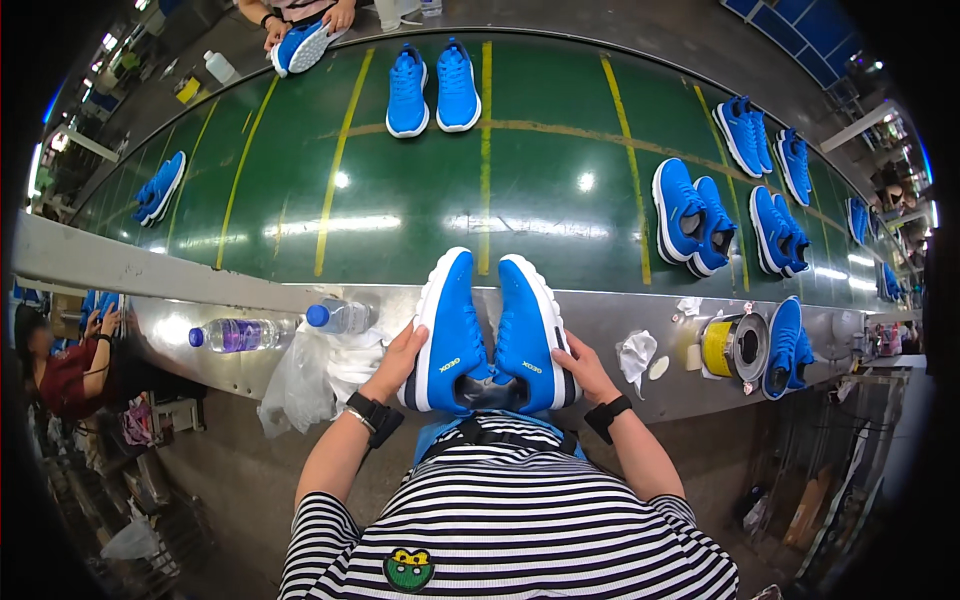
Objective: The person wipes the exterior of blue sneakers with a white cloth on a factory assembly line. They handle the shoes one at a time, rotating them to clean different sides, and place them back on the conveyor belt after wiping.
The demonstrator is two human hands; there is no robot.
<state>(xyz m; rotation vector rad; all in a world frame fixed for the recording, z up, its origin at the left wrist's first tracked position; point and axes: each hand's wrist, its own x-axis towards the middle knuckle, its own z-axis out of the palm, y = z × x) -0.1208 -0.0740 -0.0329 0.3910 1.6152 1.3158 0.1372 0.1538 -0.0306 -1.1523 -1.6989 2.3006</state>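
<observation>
Holding a pair of blue sneakers (490, 335) side by side with their toes pointing away, the person's two hands clasp the pair from the outside: the left hand (396, 362) is wrapped around the outer heel of the left shoe, and the right hand (582, 368) presses against the outer side of the right shoe. The pair sits at the near edge of the metal tabletop (600, 320), directly between the hands, heels toward the striped shirt. Just left of the left hand lie a crumpled clear plastic bag (300, 375) and two plastic water bottles (245, 333). Right of the right hand are a white rag (635, 352), a spool of yellow thread (733, 347) and another blue shoe (787, 345). Beyond the hands stretches a green conveyor belt (400, 200) carrying more blue pairs, and another person's hands (300, 20) hold a shoe at its far side.
</observation>
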